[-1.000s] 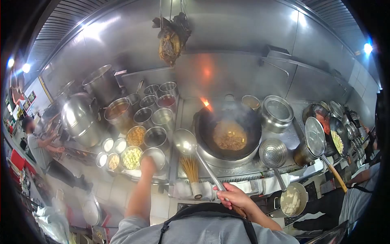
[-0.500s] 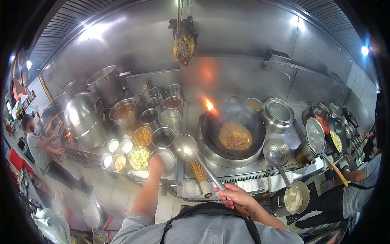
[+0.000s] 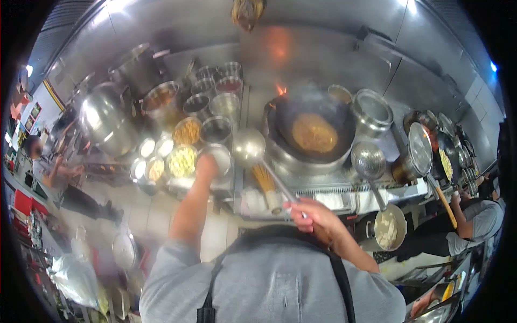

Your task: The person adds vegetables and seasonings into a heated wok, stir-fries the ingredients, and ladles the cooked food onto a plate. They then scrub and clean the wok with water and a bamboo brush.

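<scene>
My left hand reaches into a round metal container that holds something white. Its fingers are hidden below the rim. My right hand is closed around the handle of a ladle. The ladle's bowl hangs over the counter edge, between that container and a wok. Brownish food in liquid lies in the wok, and a small flame shows at its back left. Beside my left hand stands a container of chopped pale green pieces.
A bamboo brush lies below the ladle. Right of the wok are a perforated skimmer and a lidded pot. Sauce containers crowd the left counter. One co-worker stands far left, another at right.
My view has tilted down, so the counter sits higher in the picture and the hanging item is partly cut off. The flame behind the wok looks smaller. Both hands keep nearly the same places.
</scene>
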Action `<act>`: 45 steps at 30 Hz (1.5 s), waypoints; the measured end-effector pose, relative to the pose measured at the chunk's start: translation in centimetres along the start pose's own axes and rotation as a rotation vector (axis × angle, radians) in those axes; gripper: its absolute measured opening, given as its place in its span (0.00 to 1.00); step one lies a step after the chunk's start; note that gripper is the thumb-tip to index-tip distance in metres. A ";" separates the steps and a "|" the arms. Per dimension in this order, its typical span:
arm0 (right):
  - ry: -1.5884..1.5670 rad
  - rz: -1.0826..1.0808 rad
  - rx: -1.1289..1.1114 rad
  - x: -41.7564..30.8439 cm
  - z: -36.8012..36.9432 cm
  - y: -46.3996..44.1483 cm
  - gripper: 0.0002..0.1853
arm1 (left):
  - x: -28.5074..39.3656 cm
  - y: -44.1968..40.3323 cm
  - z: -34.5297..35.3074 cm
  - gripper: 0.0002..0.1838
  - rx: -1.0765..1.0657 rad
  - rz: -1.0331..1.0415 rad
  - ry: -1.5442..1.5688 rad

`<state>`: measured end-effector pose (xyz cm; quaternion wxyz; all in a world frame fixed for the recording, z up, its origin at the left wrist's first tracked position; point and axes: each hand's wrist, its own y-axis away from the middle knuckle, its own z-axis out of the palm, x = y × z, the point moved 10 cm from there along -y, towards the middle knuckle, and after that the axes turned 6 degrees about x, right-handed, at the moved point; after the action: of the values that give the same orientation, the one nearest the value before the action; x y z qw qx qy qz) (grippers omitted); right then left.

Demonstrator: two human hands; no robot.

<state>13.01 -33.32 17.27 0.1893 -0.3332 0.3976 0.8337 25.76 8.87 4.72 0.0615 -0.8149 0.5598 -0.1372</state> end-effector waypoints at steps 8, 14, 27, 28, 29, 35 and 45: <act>-0.265 0.158 -0.110 1.9 0.2 -1.0 0.20 | 5.9 -2.9 -2.8 0.05 -0.376 -0.144 0.987; -0.274 0.165 -0.154 2.4 0.6 -1.1 0.17 | 13.8 -5.2 -8.1 0.07 -0.268 0.042 0.673; -0.463 0.221 -0.243 2.5 -0.8 -1.4 0.15 | 4.3 -2.3 0.0 0.16 0.001 0.414 -0.228; -0.499 0.229 -0.252 2.2 -1.3 -1.2 0.15 | 3.2 -1.2 2.0 0.17 -0.091 0.438 -0.255; -0.478 0.201 -0.240 1.5 -1.8 -0.7 0.15 | 2.0 0.0 3.8 0.17 -0.183 0.463 -0.278; -0.401 0.045 -0.167 -2.3 -5.8 1.9 0.16 | 5.4 4.0 -7.4 0.15 0.169 0.120 0.192; -0.115 -0.266 0.166 -12.0 -18.7 -1.3 0.13 | 12.7 15.1 -1.2 0.27 0.251 -0.196 0.750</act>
<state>29.78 -47.88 16.43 0.3474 -0.3179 0.4058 0.7833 16.13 -8.38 4.02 -0.0613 -0.7441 0.4418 -0.4974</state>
